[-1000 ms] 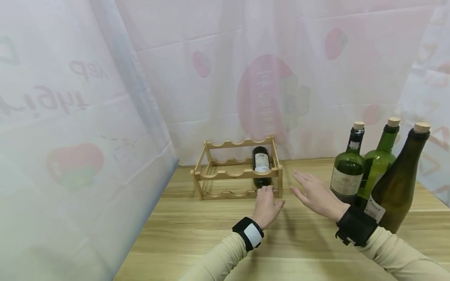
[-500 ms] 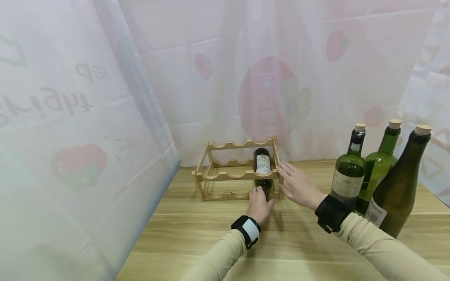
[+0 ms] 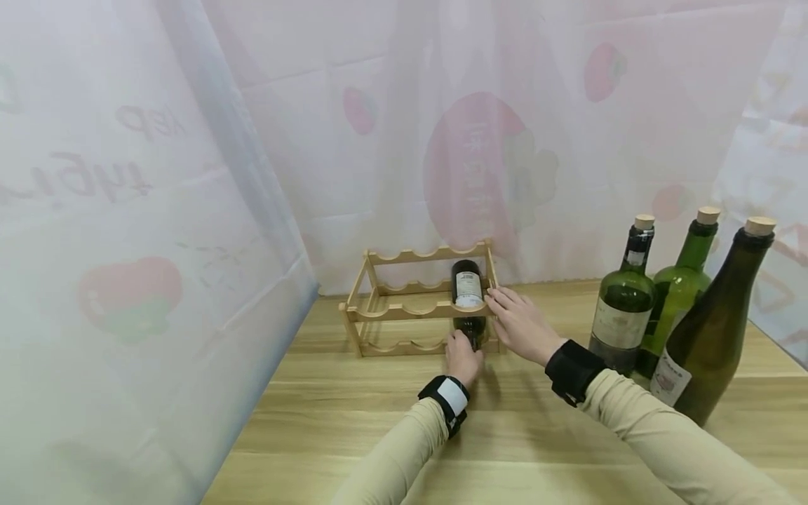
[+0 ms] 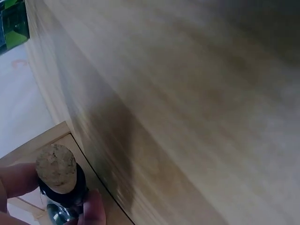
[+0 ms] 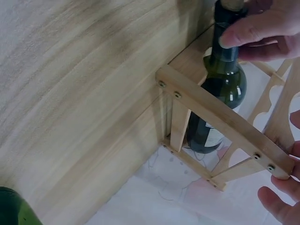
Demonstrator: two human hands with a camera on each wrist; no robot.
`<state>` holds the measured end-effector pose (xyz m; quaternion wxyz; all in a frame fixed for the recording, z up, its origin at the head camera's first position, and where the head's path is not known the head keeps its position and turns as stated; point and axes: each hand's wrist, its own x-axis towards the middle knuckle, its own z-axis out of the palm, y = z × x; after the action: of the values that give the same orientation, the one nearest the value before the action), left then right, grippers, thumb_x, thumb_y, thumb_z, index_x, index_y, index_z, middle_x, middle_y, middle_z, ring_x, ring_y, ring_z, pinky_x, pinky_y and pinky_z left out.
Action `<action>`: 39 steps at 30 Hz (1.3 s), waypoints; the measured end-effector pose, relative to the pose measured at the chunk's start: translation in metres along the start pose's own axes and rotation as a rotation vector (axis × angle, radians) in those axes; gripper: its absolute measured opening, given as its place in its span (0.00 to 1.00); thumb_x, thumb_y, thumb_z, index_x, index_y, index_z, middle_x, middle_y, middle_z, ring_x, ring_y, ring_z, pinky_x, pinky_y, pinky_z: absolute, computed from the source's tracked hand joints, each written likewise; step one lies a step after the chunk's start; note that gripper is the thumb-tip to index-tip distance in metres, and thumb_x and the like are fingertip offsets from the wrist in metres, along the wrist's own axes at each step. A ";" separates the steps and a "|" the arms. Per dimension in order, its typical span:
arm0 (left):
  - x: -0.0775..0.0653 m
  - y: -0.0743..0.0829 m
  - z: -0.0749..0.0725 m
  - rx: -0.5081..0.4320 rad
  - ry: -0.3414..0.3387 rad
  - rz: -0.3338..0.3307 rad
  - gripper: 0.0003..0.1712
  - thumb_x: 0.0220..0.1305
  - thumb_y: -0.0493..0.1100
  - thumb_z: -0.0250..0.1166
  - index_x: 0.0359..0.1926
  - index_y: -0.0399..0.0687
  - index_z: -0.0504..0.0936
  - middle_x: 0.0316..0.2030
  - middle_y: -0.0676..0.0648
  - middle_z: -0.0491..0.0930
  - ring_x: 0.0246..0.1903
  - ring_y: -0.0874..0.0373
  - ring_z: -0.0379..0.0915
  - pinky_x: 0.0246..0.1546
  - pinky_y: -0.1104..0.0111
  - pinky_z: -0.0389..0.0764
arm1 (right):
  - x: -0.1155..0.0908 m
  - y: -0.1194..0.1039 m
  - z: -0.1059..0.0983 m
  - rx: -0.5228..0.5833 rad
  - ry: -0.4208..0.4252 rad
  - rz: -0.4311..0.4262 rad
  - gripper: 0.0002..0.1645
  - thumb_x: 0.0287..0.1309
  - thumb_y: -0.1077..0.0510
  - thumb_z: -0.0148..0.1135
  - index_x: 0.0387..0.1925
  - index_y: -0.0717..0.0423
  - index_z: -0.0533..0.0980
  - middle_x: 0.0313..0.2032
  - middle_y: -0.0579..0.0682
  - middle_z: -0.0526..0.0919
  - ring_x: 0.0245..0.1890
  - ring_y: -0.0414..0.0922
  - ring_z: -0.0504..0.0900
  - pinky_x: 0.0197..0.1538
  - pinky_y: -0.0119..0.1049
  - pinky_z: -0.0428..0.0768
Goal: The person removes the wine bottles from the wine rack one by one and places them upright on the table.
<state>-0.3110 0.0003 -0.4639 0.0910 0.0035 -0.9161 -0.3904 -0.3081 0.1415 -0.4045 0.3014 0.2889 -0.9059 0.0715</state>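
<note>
A dark wine bottle (image 3: 468, 289) lies in the right-end slot of a small wooden wine rack (image 3: 404, 313), neck pointing out the front. My left hand (image 3: 463, 361) pinches that neck; the left wrist view shows thumb and fingers on either side, just below the cork (image 4: 56, 166). My right hand (image 3: 521, 327) grips the rack's upper front right corner. In the right wrist view its fingertips (image 5: 294, 121) come over the rail, with the thumb lower down. The bottle's green shoulder (image 5: 225, 86) shows behind the rack's side bar there.
Three corked bottles stand upright at the right: a green labelled one (image 3: 621, 308), a lighter green one (image 3: 684, 280) behind, and a tall brown-green one (image 3: 716, 330) nearest my right forearm. A pale printed curtain (image 3: 379, 175) hangs behind the wooden table (image 3: 353, 435).
My right hand has moved left from beside the standing bottles onto the rack's right corner. My left hand has shifted slightly left, staying at the bottle's neck.
</note>
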 end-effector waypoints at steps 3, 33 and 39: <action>0.002 -0.002 0.001 -0.014 -0.007 -0.055 0.29 0.56 0.34 0.67 0.56 0.26 0.69 0.51 0.30 0.71 0.48 0.35 0.73 0.52 0.51 0.76 | 0.001 -0.002 0.002 -0.005 0.018 -0.015 0.25 0.58 0.61 0.62 0.56 0.69 0.74 0.58 0.64 0.77 0.61 0.60 0.73 0.58 0.54 0.75; 0.024 -0.011 -0.013 -0.755 -0.345 -0.521 0.17 0.55 0.29 0.67 0.46 0.30 0.75 0.32 0.48 0.75 0.24 0.62 0.73 0.35 0.68 0.81 | 0.008 -0.003 -0.001 -0.023 0.008 0.021 0.27 0.57 0.60 0.64 0.56 0.70 0.74 0.57 0.65 0.77 0.60 0.60 0.73 0.62 0.52 0.73; 0.025 -0.019 -0.011 -0.800 -0.362 -0.533 0.17 0.58 0.31 0.67 0.47 0.30 0.75 0.43 0.44 0.76 0.29 0.60 0.74 0.29 0.73 0.77 | 0.006 -0.002 0.001 -0.040 -0.001 0.017 0.27 0.58 0.59 0.63 0.57 0.70 0.74 0.57 0.65 0.77 0.60 0.60 0.73 0.63 0.51 0.72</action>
<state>-0.3348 -0.0226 -0.4657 -0.1776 0.1344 -0.6635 -0.7143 -0.3110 0.1364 -0.4019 0.3060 0.2754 -0.9096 0.0557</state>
